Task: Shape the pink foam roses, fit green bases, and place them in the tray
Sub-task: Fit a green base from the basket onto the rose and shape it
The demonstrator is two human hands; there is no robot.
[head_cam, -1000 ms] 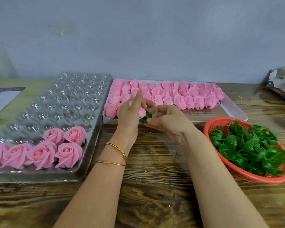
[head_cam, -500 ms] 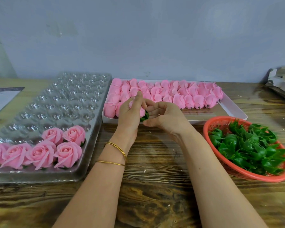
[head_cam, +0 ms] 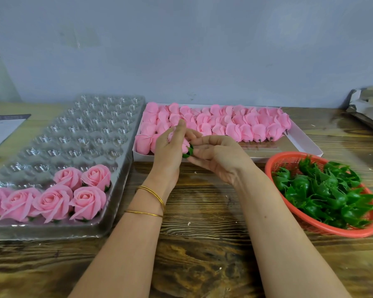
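Note:
My left hand (head_cam: 167,151) grips a closed pink foam rose bud (head_cam: 184,146) in front of the white box. A green base (head_cam: 188,152) sits at the bud's lower end, and my right hand (head_cam: 218,157) pinches it with curled fingers. The bud is mostly hidden by both hands. The clear plastic tray (head_cam: 78,134) lies at the left and holds several shaped pink roses (head_cam: 83,197) in its near rows. The white box (head_cam: 306,147) behind my hands is full of unshaped pink buds (head_cam: 235,125). A red basket (head_cam: 274,166) at the right holds several green bases (head_cam: 323,192).
A paper sheet (head_cam: 2,127) lies at the far left on the wooden table (head_cam: 202,250). Crumpled grey wrapping (head_cam: 368,104) sits at the far right by the grey wall. Small white crumbs dot the wood between my forearms.
Both hands have stayed together at the box's front edge. The right-hand fingers have shifted around the green base, which now shows more below the bud.

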